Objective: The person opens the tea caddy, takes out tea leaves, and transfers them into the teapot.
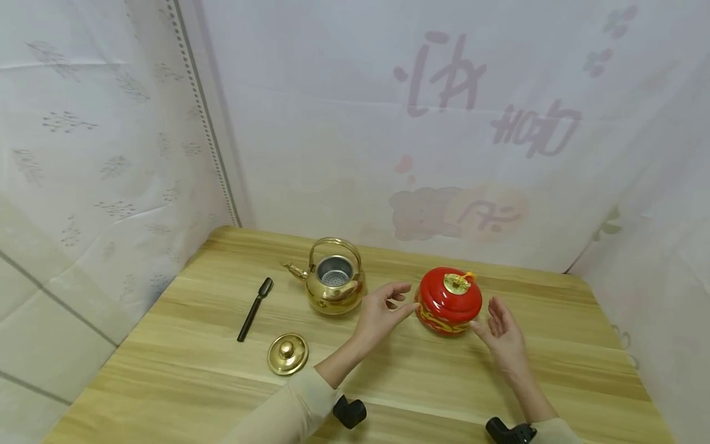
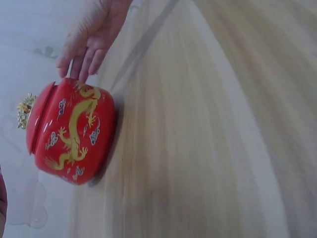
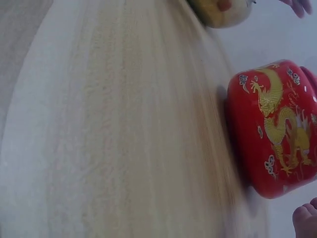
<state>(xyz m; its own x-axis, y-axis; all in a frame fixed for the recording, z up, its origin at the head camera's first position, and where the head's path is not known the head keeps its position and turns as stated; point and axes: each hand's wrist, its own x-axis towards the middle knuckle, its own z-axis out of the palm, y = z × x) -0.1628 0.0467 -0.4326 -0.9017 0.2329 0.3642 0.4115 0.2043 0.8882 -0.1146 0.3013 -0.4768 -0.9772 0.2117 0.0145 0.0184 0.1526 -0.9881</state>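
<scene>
A red lidded jar (image 1: 435, 302) with a golden dragon (image 2: 75, 130) stands upright on the wooden table (image 1: 421, 382). Its lid is on, topped by a gold knob (image 1: 457, 283) with an orange cord. At the jar's left side is my left hand (image 1: 383, 311), thumb and fingers parted and fingertips right by the red wall. My right hand (image 1: 506, 342) is at the other side, palm turned inward and thumb tip near the jar's lower edge. Neither hand has its fingers curled round the jar. In the right wrist view, a fingertip (image 3: 306, 218) shows below the jar.
Left of the jar stands a gold teapot (image 1: 333, 299), uncovered, with a metal strainer (image 1: 335, 277) inside and its handle raised. A gold lid (image 1: 287, 354) lies in front of it. Farther left lies a dark scoop (image 1: 255, 309). Patterned cloth (image 1: 333, 123) hangs behind the table.
</scene>
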